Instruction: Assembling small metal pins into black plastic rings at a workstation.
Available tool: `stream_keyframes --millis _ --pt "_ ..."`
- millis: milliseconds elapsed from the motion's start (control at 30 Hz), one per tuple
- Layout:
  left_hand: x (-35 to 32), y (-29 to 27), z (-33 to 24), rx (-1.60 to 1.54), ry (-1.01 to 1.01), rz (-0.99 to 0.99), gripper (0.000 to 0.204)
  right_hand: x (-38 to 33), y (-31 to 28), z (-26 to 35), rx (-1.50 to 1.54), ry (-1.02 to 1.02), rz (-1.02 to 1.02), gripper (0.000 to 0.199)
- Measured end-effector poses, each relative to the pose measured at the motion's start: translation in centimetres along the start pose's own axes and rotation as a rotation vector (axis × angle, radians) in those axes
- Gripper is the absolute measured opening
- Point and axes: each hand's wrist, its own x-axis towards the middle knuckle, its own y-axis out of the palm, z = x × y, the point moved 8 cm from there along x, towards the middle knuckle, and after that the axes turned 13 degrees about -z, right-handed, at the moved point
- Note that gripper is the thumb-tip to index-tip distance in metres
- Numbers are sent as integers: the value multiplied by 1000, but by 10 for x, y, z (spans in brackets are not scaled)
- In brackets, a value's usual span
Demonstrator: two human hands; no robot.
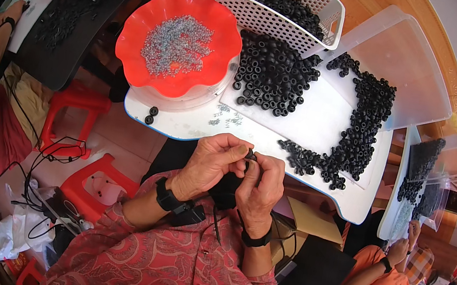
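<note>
In front of my chest, just off the table's near edge, my two hands meet. My left hand (205,163) and my right hand (259,195) both pinch a small black round part (250,154) between their fingertips. The fingers cover most of it. Beyond them on the white table (183,126) lies a small scatter of clear or silvery pieces (227,116). A large heap of black ring-shaped parts (273,74) sits behind that, and another band of them (358,128) curves along the right. Two more black parts (151,116) stand at the left edge.
A red wavy-rimmed bowl (131,36) holds many small silvery pieces. Behind the heap stands a white perforated basket (263,9) of black parts, beside a clear plastic bin (398,68). Red stools (95,180) are at left. Co-workers sit on both sides.
</note>
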Motion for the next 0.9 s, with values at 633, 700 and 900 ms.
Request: stream_keyframes --millis 633,700,900 --pt "-9 -2 -18 223 151 -16 17 8 -2 12 42 8 63 18" --pt "-10 -1 -19 247 156 -22 17 10 -5 12 68 109 84 17" --pt "-13 0 -17 247 174 -10 17 -4 -8 -15 287 481 106 14"
